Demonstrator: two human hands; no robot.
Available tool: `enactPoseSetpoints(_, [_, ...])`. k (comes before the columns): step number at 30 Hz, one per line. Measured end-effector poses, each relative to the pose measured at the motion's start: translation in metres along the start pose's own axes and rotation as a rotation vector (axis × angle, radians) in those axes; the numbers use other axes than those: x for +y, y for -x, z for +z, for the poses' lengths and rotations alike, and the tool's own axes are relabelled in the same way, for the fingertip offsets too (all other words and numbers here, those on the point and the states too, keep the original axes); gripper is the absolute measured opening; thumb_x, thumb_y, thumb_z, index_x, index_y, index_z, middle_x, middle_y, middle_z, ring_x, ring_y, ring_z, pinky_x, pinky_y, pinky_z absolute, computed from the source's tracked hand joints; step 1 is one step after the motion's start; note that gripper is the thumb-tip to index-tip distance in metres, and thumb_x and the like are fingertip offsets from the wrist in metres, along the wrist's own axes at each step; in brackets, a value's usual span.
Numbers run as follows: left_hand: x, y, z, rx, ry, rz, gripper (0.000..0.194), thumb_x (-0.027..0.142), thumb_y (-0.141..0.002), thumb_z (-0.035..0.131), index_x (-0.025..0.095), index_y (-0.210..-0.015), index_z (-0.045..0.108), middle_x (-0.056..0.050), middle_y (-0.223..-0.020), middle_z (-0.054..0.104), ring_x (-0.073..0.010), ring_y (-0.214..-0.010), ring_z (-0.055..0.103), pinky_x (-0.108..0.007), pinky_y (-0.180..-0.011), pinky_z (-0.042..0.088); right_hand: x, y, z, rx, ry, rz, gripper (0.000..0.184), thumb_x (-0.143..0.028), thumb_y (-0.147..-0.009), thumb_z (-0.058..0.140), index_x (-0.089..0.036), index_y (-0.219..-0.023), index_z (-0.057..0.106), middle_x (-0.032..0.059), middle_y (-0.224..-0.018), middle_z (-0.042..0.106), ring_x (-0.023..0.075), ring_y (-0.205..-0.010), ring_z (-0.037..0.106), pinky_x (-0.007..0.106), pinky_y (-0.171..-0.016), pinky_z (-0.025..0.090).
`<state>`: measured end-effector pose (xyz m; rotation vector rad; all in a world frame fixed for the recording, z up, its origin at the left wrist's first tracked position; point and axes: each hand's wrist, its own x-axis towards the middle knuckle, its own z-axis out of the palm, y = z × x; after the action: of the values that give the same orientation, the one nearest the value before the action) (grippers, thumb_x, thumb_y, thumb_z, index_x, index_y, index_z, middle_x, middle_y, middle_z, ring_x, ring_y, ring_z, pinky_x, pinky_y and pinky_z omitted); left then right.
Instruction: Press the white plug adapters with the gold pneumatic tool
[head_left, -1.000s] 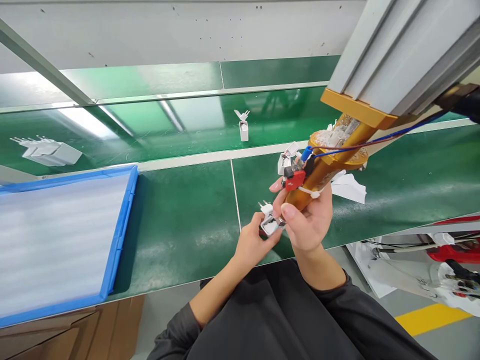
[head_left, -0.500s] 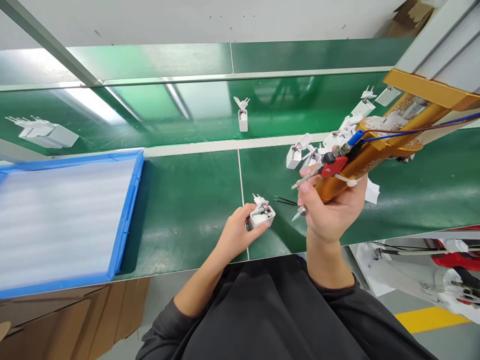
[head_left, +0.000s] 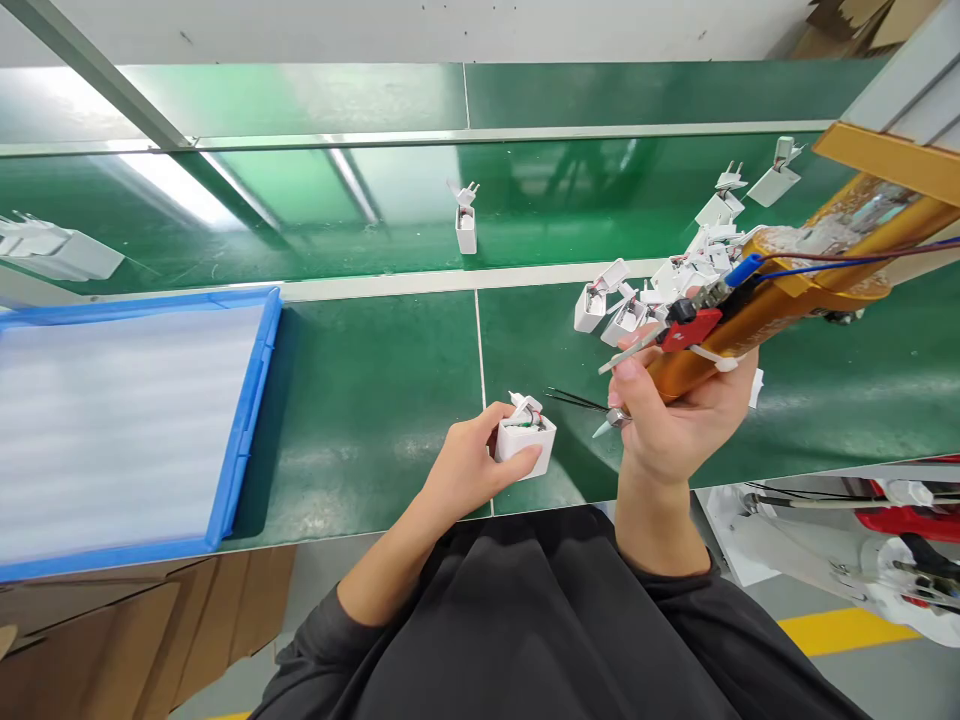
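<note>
My left hand [head_left: 469, 465] is closed around a small white charger housing [head_left: 525, 435] with plug pins and wires showing on top, held low over the near edge of the green bench [head_left: 360, 400]. My right hand [head_left: 675, 415] grips a gold cylindrical tool [head_left: 757, 310] that hangs from an overhead arm; it has a red trigger, blue and red wires, and a pointed nozzle near my fingers. The nozzle tip sits just right of the housing, not touching it. Black tweezers [head_left: 574, 400] lie on the bench between my hands.
A blue tray [head_left: 255, 400] with a white foam liner lies at the left. Several open white housings [head_left: 637, 300] are piled behind the tool. One housing [head_left: 466, 225] stands alone on the far belt, others at far left and right. Machinery stands at lower right.
My hands have come apart: the left hand lowered the housing toward the bench, and the right hand drew the gold tool up and to the right, away from it.
</note>
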<state>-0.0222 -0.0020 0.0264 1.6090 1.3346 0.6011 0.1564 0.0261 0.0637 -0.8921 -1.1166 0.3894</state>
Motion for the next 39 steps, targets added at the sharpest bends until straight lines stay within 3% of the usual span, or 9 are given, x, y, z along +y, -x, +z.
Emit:
enactPoseSetpoints(5, [-0.001,-0.001,0.003,-0.003,-0.013,0.008,0.021,0.032,-0.077,0.068,0.021,-0.095,0.066,0.005,-0.070,0.065,-0.0112,-0.060,0.054,-0.020,-0.057,0.042,0.003,0.000,-0.003,0.013,0.009,0.011,0.030,-0.024,-0.077,0.077,-0.025,-0.098,0.056,-0.0035,-0.078,0.065,0.0156,-0.063,0.067,0.034,-0.058,0.062])
enactPoseSetpoints(9, [-0.018,-0.007,0.006,0.022,-0.109,0.114,0.027,0.027,-0.078,0.067,0.023,-0.105,0.065,0.001,-0.088,0.071,-0.0155,-0.075,0.061,-0.025,-0.070,0.047,0.003,-0.001,-0.003,0.019,-0.020,-0.002,0.032,-0.022,-0.076,0.077,-0.026,-0.101,0.057,-0.0040,-0.076,0.064,0.0162,-0.063,0.067,0.038,-0.062,0.064])
enactPoseSetpoints(12, [-0.030,-0.013,0.004,0.050,-0.189,0.106,0.031,0.023,-0.076,0.066,0.022,-0.107,0.064,-0.002,-0.094,0.070,-0.0187,-0.082,0.062,-0.028,-0.075,0.050,0.005,-0.001,-0.004,0.019,-0.032,0.003,0.035,-0.021,-0.076,0.077,-0.026,-0.104,0.058,-0.0039,-0.077,0.065,0.0151,-0.061,0.066,0.037,-0.062,0.064])
enactPoseSetpoints(18, [-0.023,-0.025,-0.001,-0.096,-0.082,-0.011,0.033,0.044,-0.087,0.062,0.023,-0.113,0.060,-0.003,-0.105,0.072,-0.0218,-0.093,0.068,-0.032,-0.082,0.053,0.010,0.001,-0.006,0.028,-0.051,0.006,0.035,-0.016,-0.074,0.076,-0.026,-0.104,0.060,-0.0048,-0.079,0.065,0.0128,-0.057,0.064,0.036,-0.063,0.064])
enactPoseSetpoints(22, [-0.027,-0.034,0.012,0.016,-0.098,0.133,0.025,0.030,-0.090,0.050,0.022,-0.112,0.058,-0.003,-0.109,0.074,-0.0195,-0.093,0.069,-0.032,-0.083,0.054,0.011,0.002,-0.008,0.037,-0.010,0.042,0.036,-0.021,-0.074,0.077,-0.026,-0.105,0.059,-0.0040,-0.081,0.067,0.0137,-0.059,0.066,0.034,-0.058,0.062])
enactPoseSetpoints(27, [-0.040,-0.035,0.017,0.203,-0.415,0.413,0.031,0.018,-0.081,0.048,0.018,-0.108,0.063,-0.008,-0.096,0.074,-0.0266,-0.103,0.065,-0.041,-0.092,0.052,0.007,0.002,-0.009,0.034,-0.001,0.051,0.035,-0.020,-0.075,0.077,-0.027,-0.103,0.058,-0.0043,-0.071,0.065,0.0153,-0.056,0.063,0.032,-0.052,0.058])
enactPoseSetpoints(31, [-0.037,-0.027,0.010,0.195,-0.567,0.553,0.041,0.020,-0.087,0.049,0.016,-0.127,0.058,-0.010,-0.105,0.073,-0.0312,-0.121,0.058,-0.046,-0.103,0.048,0.005,0.002,-0.008,0.029,-0.004,0.061,0.037,-0.021,-0.075,0.077,-0.027,-0.105,0.056,-0.0057,-0.065,0.063,0.0146,-0.051,0.060,0.032,-0.052,0.056])
enactPoseSetpoints(34, [-0.035,-0.020,0.006,0.182,-0.583,0.585,0.040,0.023,-0.097,0.045,0.013,-0.135,0.053,-0.013,-0.112,0.072,-0.0274,-0.116,0.062,-0.041,-0.098,0.053,0.006,0.003,-0.009,0.027,-0.012,0.059,0.036,-0.021,-0.076,0.077,-0.026,-0.105,0.056,-0.0064,-0.063,0.062,0.0151,-0.053,0.061,0.033,-0.056,0.057])
enactPoseSetpoints(39, [-0.041,-0.013,0.005,0.254,-0.449,0.505,0.022,0.030,-0.097,0.055,0.019,-0.116,0.059,-0.009,-0.108,0.073,-0.0221,-0.100,0.069,-0.032,-0.084,0.057,0.010,0.004,-0.012,0.014,-0.025,0.039,0.034,-0.017,-0.076,0.076,-0.027,-0.102,0.057,-0.0085,-0.058,0.058,0.0146,-0.055,0.060,0.032,-0.059,0.055])
